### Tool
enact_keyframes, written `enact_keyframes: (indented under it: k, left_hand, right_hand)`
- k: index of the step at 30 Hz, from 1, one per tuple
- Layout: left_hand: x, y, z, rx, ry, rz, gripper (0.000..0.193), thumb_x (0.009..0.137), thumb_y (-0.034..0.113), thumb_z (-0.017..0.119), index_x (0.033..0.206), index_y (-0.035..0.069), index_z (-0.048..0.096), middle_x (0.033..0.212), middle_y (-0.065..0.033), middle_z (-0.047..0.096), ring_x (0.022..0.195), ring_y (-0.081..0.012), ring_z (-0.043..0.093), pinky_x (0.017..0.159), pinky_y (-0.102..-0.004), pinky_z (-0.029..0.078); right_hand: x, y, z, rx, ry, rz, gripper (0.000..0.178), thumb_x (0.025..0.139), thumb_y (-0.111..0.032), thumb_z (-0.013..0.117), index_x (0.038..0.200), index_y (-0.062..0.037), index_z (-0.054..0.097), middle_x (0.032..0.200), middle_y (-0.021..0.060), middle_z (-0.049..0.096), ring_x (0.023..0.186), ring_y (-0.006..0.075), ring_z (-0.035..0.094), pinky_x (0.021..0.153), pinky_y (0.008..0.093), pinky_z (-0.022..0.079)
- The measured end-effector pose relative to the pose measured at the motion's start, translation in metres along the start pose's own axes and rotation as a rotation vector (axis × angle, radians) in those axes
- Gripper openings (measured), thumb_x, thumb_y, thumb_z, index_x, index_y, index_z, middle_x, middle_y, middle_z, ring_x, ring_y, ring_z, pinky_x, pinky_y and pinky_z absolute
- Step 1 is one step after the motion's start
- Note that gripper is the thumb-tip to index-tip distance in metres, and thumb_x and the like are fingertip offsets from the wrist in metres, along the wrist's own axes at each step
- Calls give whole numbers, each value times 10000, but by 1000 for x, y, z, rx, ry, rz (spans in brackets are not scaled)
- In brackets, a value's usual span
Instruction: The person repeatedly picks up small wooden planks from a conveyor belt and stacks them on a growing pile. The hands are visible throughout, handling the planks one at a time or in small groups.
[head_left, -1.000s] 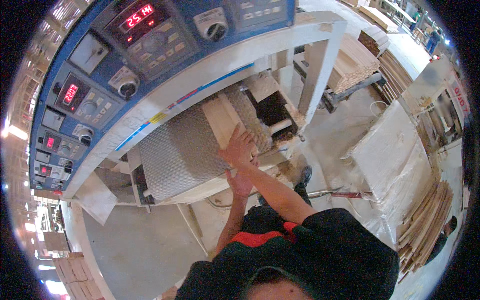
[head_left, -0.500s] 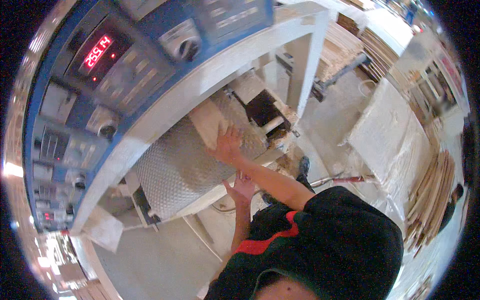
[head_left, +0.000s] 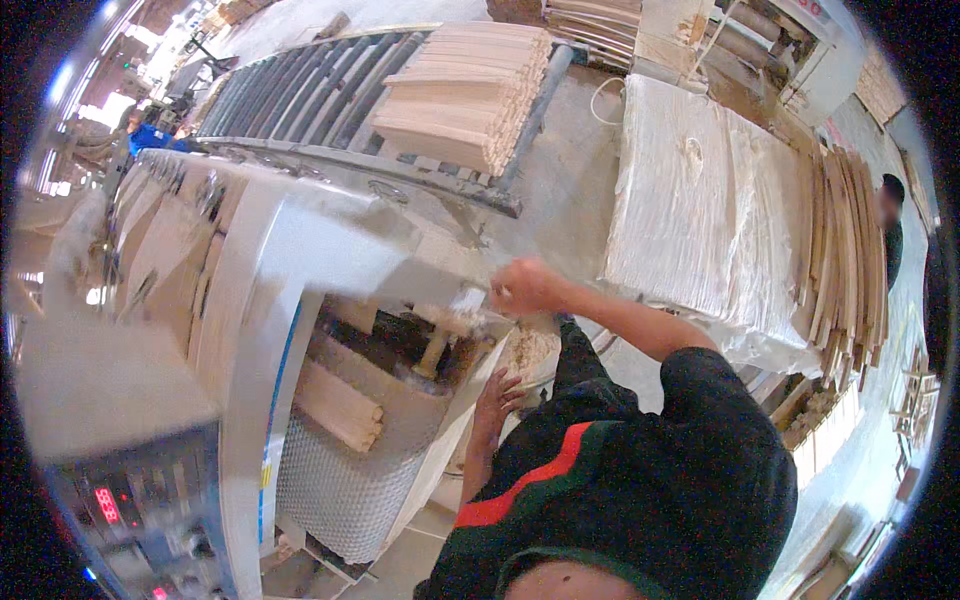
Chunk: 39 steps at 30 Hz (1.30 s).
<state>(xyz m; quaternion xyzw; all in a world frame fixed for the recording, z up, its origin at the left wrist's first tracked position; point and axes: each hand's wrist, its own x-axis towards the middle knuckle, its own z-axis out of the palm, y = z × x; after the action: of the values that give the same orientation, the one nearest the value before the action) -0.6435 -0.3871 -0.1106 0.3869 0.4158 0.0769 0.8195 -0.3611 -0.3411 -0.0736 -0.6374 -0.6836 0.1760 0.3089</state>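
A big white-and-blue woodworking machine [head_left: 270, 260] fills the left half of the head view, its feed bed covered by a dimpled metal belt [head_left: 345, 490], with a control panel [head_left: 130, 510] showing a red digital readout low at the left. To the right stands a wide stack under pale plastic sheeting [head_left: 700, 200], thin curved wood strips [head_left: 840, 240] leaning along its far edge; beyond the machine a bundle of light wooden slats [head_left: 465, 90] rests on a roller conveyor [head_left: 300, 90]. On the belt lies a short pale wooden block [head_left: 335, 405], apart from both hands. The right hand [head_left: 520, 287] is raised at the machine's upper edge, fingers curled shut as if gripping something small, though what it pinches cannot be told through the blur. The left hand [head_left: 495, 392] hangs lower, fingers loosely spread beside the bed's edge, touching nothing clearly. Judging by this, the person is tending the feed opening; reaching the block would call for lowering a hand onto the belt. No packages or labels are plain, beyond a blue stripe down the machine's frame.
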Motion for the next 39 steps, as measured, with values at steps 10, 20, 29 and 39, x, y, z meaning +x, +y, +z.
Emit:
enact_keyframes:
  k: [10, 20, 29, 39]
  left_hand:
    - [135, 122, 104, 38, 76, 6, 495, 956, 337, 456, 1356, 61, 363, 1195, -135, 555, 986, -216, 594, 793, -323, 483]
    - [185, 138, 102, -278, 335, 50, 458, 953, 337, 446, 1330, 82, 398, 1165, -110, 573, 989, -208, 588, 813, -335, 470]
    - [298, 182, 95, -719, 303, 125, 487, 937, 403, 434, 1321, 103, 417, 1197, -109, 543, 1019, -252, 557, 854, -392, 463]
    - [415, 287, 81, -440, 412, 592, 550, 980, 412, 362, 1411, 80, 285, 1361, -100, 416, 1213, -244, 441, 987, -365, 396]
  right_hand:
    - [173, 155, -92, -324, 324, 552, 1077, 589, -546, 752, 1432, -120, 233, 1318, 327, 337, 1255, 497, 286, 991, 655, 211]
    - [207, 186, -89, -243, 375, 622, 1123, 521, -550, 778, 1417, -114, 260, 1404, 306, 240, 1320, 480, 164, 1019, 681, 70]
    - [194, 181, -93, -246, 294, 653, 1110, 504, -528, 759, 1381, -58, 267, 1350, 297, 259, 1220, 456, 263, 962, 663, 171]
    - [193, 172, -91, -289, 304, 609, 1103, 538, -569, 733, 1362, -27, 240, 1315, 299, 262, 1238, 467, 230, 984, 664, 153]
